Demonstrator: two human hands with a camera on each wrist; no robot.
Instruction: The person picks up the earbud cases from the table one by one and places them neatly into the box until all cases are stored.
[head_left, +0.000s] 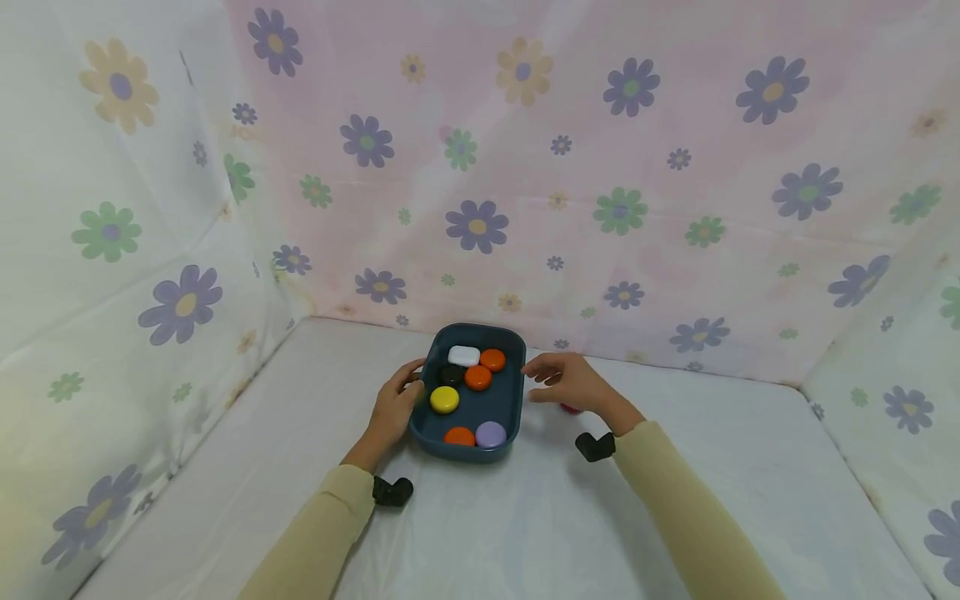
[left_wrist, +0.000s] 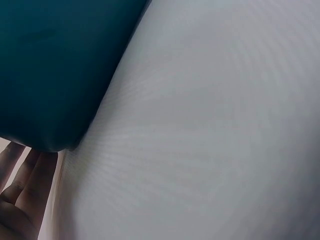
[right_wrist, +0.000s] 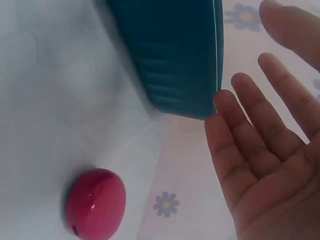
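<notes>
The dark teal tray (head_left: 513, 392) sits at the centre of the head view, on the white cloth (head_left: 525, 517) near the flowered backdrop (head_left: 600, 167). Inside it lie a white piece (head_left: 463, 356), two orange discs (head_left: 485, 368) toward the top, a black disc (head_left: 450, 375), a yellow disc (head_left: 444, 399), and at the lower end another orange disc (head_left: 459, 436) beside a lilac disc (head_left: 491, 433).

Your left hand (head_left: 393, 408) lies against the tray's left wall; whether the fingers grip the rim, I cannot tell. Your right hand (head_left: 566, 379) hovers just right of the tray, fingers spread and relaxed, holding nothing. Under that hand, a pink disc (right_wrist: 95, 202) rests on the cloth, outside the tray.

If you mean to shift the tray, bring the right palm flat to its wall opposite the left, and keep it level so the discs don't slide.

No brand, label or writing is readable anywhere.
</notes>
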